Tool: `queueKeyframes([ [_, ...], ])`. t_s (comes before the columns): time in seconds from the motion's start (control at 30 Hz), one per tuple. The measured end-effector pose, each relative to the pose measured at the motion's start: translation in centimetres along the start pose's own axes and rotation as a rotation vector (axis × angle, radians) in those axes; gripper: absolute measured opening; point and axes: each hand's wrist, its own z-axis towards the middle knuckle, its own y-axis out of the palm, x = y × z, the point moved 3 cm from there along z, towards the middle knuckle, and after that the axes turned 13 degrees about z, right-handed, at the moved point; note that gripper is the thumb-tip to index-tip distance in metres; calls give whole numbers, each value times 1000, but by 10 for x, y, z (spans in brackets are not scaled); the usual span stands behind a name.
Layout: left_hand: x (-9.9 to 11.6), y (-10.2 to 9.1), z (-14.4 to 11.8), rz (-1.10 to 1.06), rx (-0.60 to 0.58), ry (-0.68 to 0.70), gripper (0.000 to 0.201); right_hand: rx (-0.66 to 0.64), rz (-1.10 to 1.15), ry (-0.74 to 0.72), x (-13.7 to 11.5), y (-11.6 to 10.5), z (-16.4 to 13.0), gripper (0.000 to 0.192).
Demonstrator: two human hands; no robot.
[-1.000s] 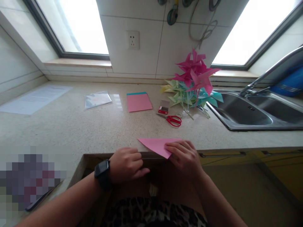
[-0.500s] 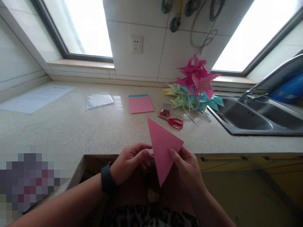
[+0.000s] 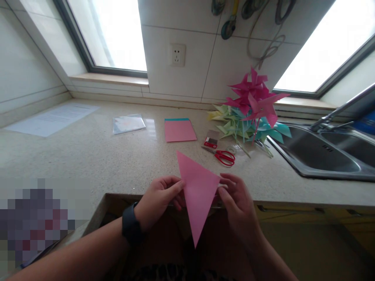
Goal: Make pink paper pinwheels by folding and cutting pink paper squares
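A pink sheet of paper folded into a triangle (image 3: 199, 191) is held up in front of me, just past the counter's front edge. My left hand (image 3: 164, 195), with a dark watch on the wrist, pinches its left edge between thumb and fingers. Beside the right corner is my right hand (image 3: 237, 203), its thumb and fingers apart; some fingertips may be behind the paper. On the counter beyond lie a stack of pink square sheets (image 3: 180, 130) with a blue strip at its top, red-handled scissors (image 3: 225, 157) and a small red-and-clear box (image 3: 211, 139).
Pink, yellow, green and blue paper pinwheels (image 3: 254, 101) lie in a bunch at the back right, near the steel sink (image 3: 319, 156). A clear packet (image 3: 129, 124) and a printed sheet (image 3: 52, 119) are on the left of the counter (image 3: 131, 156).
My left hand has closed on the paper's left edge. My right hand has let its thumb off the paper's face and spread its fingers at the corner. The view has shifted left.
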Motion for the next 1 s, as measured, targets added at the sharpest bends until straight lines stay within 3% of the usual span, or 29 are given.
queueKeyframes([
  [0.07,1,-2,2,-50,19,-24,33,-52,-189,-217,-13,-8,9,37],
  [0.17,6,-4,6,-117,42,-60,31,-356,-697,-641,-34,-3,21,52],
  [0.27,14,-2,12,-164,52,-84,28,-647,-876,-812,-44,10,35,43],
  [0.4,19,-2,23,-176,50,-89,27,-836,-858,-898,-44,26,53,25],
  [0.63,17,-14,50,-61,63,-79,31,-932,-903,-936,-30,36,88,11],
  [0.83,21,-27,71,28,115,3,30,-1081,-922,-966,-18,44,114,12],
  [1.0,21,-32,71,85,148,65,28,-1184,-870,-876,-17,51,126,16],
])
